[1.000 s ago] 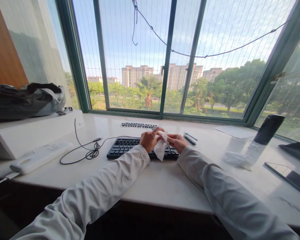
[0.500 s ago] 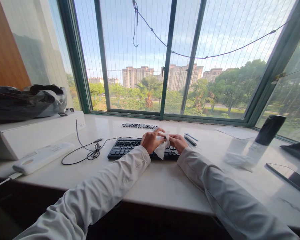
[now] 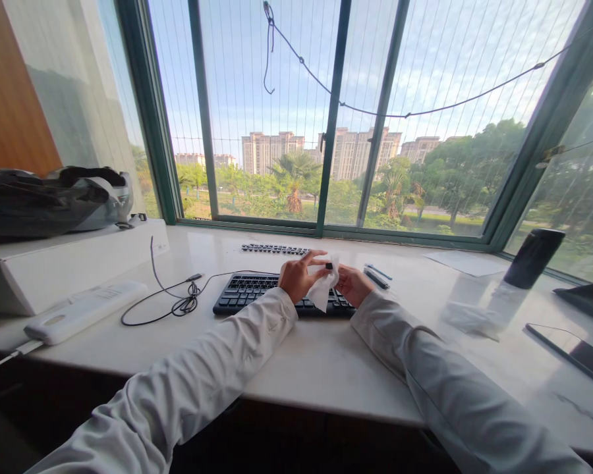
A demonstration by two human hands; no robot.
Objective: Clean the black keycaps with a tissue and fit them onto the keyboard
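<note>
Above the black keyboard [image 3: 244, 293], my left hand [image 3: 299, 276] pinches a small black keycap [image 3: 329, 266] between thumb and fingertips. A white tissue [image 3: 325, 289] hangs around the keycap and down over the keyboard. My right hand [image 3: 353, 283] is closed on the tissue's right side, its fingertips partly hidden by it. Behind the keyboard, several loose black keycaps [image 3: 275, 249] lie in rows. Some upper key places on the keyboard show bare of caps. Just beyond my right hand lie slim pen-like tools [image 3: 377, 276].
On the left are a coiled cable [image 3: 188, 303], a white power strip [image 3: 86, 313] and a white box [image 3: 74, 257] bearing a dark bag [image 3: 54, 204]. To the right stand a black bottle [image 3: 534, 258], crumpled clear plastic [image 3: 472, 319], paper [image 3: 467, 262] and a dark flat device [image 3: 573, 352].
The black keycap has come into view at my left fingertips. My right fingers have drawn slightly right, away from the left ones, and the tissue has shifted right.
</note>
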